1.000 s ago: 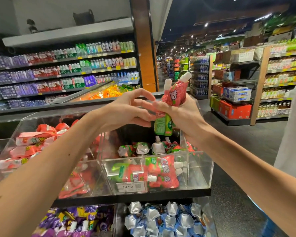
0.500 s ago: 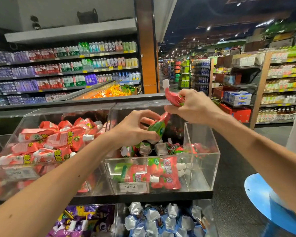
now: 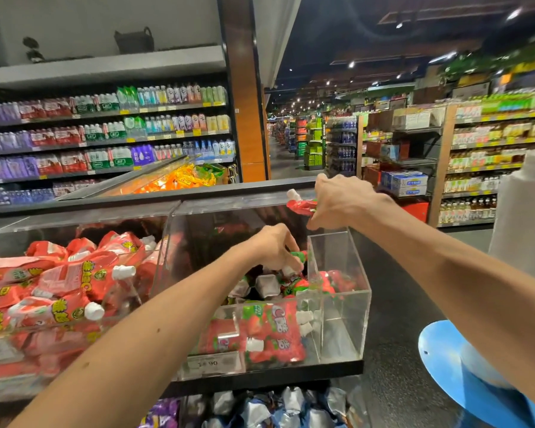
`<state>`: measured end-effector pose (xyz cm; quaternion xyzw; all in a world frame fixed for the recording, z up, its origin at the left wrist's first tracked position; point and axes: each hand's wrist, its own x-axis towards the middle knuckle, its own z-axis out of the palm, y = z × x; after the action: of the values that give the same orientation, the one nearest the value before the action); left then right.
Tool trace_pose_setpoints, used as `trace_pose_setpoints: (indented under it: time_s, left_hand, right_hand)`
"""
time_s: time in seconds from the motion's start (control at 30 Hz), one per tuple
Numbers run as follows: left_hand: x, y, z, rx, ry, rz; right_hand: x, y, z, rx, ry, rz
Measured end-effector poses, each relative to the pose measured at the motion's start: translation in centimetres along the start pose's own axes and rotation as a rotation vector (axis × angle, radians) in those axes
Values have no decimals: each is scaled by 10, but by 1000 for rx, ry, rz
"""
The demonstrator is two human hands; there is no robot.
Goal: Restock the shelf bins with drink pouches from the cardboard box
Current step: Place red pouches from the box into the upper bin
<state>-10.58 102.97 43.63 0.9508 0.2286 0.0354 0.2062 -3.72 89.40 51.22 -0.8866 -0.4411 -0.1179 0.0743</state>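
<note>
- My left hand (image 3: 272, 245) has dropped into the bin (image 3: 346, 307) and pinches a green pouch (image 3: 299, 256) just above the pile; release looks close.
- My right hand (image 3: 340, 202) grips a red pouch (image 3: 300, 207) over the bin's back edge, probably next in.

On the shelf (image 3: 260, 378) the left bin (image 3: 164, 242) and right bin (image 3: 346, 304) stand side by side, the right bin at the shelf's right end. The left hand (image 3: 272, 248) holds a pouch (image 3: 298, 257) inside the right bin. The right hand (image 3: 340, 202) holds a second pouch (image 3: 300, 206) above that bin's back edge.
</note>
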Motion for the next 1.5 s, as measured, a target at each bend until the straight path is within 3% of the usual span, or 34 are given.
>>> trace_pose_setpoints:
  time_s: [0.17, 0.27, 0.4, 0.5, 0.67, 0.8, 0.87, 0.93, 0.97, 1.03, 1.1, 1.17, 1.2, 1.37, 1.5]
  left_hand:
    - [19, 2, 28, 119, -55, 65]
    - [23, -3, 35, 73, -6, 44]
    - [12, 6, 39, 57, -96, -38]
    - [3, 4, 22, -21, -120, 46]
    - [-35, -21, -27, -373, -67, 91]
    - [-80, -32, -45, -893, -86, 64]
    - [-93, -37, -46, -1132, 12, 10]
    - [-101, -41, -43, -1214, 191, -103]
    - [-104, -44, -39, -1126, 301, -154]
    - [-112, -52, -32, -706, 486, -209]
    - [-120, -57, -28, -468, 449, -155]
    - [-129, -55, -28, -421, 286, -79]
    - [-130, -55, -28, -343, 280, -60]
    - [-114, -62, -31, 192, 541, -93]
    - [-94, -80, -35, 427, 454, -144]
  right_hand:
    - [2, 3, 1, 36, 11, -42]
    - [2, 4, 2, 63, 14, -65]
    - [3, 4, 4, 121, -2, -95]
    - [-1, 7, 3, 163, -29, -109]
    - [-7, 6, -7, 367, -174, -135]
    - [-9, -15, -9, 503, -227, -162]
    - [-10, -31, -3, 583, -253, -156]
    - [-8, -48, 10, 670, -303, -155]
    - [-6, -56, 20, 699, -326, -136]
    - [-2, -70, 38, 726, -351, -75]
    - [4, -82, 55, 811, -392, 0]
    - [11, -92, 69, 1054, -465, 98]
    - [14, -96, 75, 1177, -508, 141]
    - [30, -111, 95, 1628, -662, 184]
    - [38, -117, 104, 1339, -535, 154]
